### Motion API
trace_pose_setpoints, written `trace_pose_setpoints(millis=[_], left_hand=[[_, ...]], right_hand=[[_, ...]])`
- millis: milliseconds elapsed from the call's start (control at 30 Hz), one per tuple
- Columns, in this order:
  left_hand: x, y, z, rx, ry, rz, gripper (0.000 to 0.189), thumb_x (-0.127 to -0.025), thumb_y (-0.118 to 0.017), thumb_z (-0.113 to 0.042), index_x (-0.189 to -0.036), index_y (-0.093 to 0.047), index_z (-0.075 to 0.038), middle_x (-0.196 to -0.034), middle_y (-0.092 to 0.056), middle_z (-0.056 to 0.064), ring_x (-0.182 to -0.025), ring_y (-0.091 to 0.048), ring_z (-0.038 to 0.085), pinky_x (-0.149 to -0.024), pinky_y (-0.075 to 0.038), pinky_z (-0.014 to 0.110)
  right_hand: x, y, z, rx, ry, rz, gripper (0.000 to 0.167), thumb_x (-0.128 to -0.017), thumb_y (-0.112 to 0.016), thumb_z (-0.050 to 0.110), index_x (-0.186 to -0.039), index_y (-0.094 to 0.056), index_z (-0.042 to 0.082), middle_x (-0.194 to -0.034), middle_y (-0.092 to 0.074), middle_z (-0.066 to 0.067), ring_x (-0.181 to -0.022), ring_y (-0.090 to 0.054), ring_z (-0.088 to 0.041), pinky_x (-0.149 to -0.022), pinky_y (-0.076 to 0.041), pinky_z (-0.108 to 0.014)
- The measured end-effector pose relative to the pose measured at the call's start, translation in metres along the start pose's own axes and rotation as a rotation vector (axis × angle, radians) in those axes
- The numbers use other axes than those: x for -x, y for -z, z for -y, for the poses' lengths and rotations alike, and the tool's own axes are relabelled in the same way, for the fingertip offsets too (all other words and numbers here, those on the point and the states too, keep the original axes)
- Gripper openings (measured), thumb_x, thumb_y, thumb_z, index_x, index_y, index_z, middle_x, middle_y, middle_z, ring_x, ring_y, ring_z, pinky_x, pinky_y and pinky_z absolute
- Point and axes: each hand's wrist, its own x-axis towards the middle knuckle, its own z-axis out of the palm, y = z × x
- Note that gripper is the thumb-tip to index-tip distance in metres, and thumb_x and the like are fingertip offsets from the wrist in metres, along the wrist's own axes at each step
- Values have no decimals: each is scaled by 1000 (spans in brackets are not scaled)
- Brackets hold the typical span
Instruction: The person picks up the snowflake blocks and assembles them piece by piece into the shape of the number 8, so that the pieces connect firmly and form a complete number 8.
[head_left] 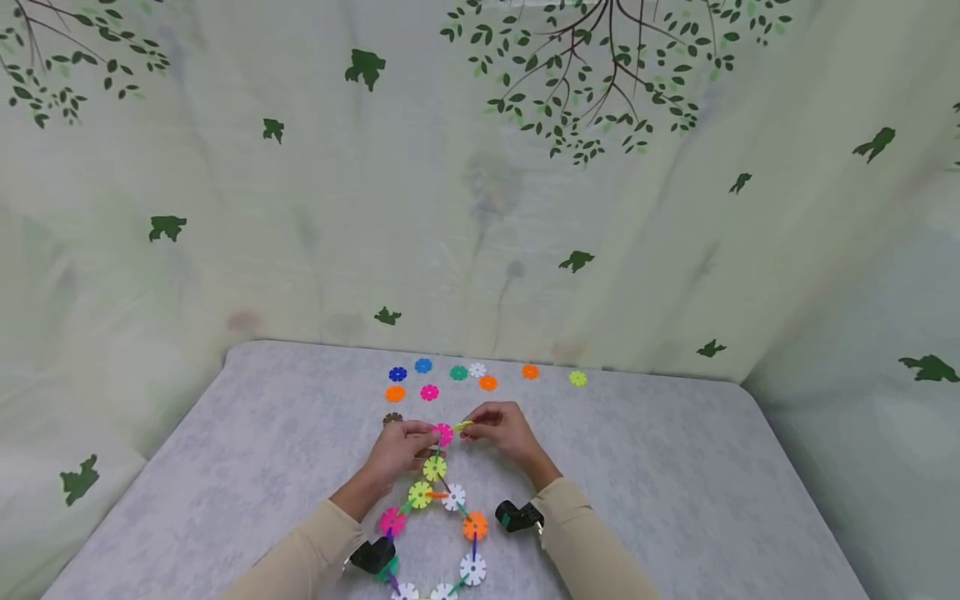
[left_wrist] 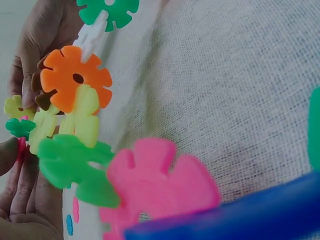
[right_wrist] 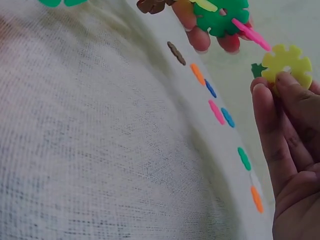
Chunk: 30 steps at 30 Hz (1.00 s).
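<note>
My left hand [head_left: 396, 454] pinches the pink interlocking disc [head_left: 444, 434] at the far tip of a linked chain. Thumb and fingers of my right hand [head_left: 506, 432] grip a loose-looking yellow interlocking disc [right_wrist: 291, 62], its edge beside the pink one. In the right wrist view the pink disc [right_wrist: 255, 36] is slotted into a green disc [right_wrist: 220, 20]. Below the hands, a yellow disc [head_left: 434, 468] joins the tip to a ring of notched discs, among them a white disc [head_left: 453, 497] and an orange disc [head_left: 475, 526]. The left forearm hides part of the ring.
Several loose discs lie along the far side of the grey cloth-covered table [head_left: 637, 467], including a blue disc [head_left: 397, 374], an orange disc [head_left: 530, 372] and a yellow disc [head_left: 577, 378]. A brown disc [head_left: 392, 418] lies just beyond the left hand. A leaf-printed curtain [head_left: 420, 192] hangs behind.
</note>
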Motion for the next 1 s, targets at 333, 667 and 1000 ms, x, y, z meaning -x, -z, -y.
trace_pose_setpoints(millis=[333, 667, 1000], left_hand=[[2, 1, -3, 25, -28, 8, 19, -94, -62, -12, -104, -65, 4, -85, -71, 10, -72, -67, 17, -60, -56, 30], [9, -3, -8, 6, -43, -34, 16, -95, -61, -10, -101, -65, 5, -85, -71, 14, -64, -63, 16, -57, -53, 26], [11, -4, -4, -11, 0, -34, 14, -96, -59, -8, -101, -63, 4, -86, -71, 13, -69, -69, 20, -61, -57, 28]], right_hand=[[3, -9, 36, 70, 62, 46, 10, -87, -62, -12, -94, -65, -17, -89, -67, -32, -78, -68, -38, -72, -59, -39], [-1, -15, 32, 192, 71, -3, 5, -84, -66, -11, -87, -69, -13, -82, -68, -26, -72, -67, -38, -69, -56, -51], [-4, -15, 23, 280, 51, 27, 4, -83, -70, -5, -83, -73, -2, -79, -71, -11, -65, -65, -10, -66, -58, -31]])
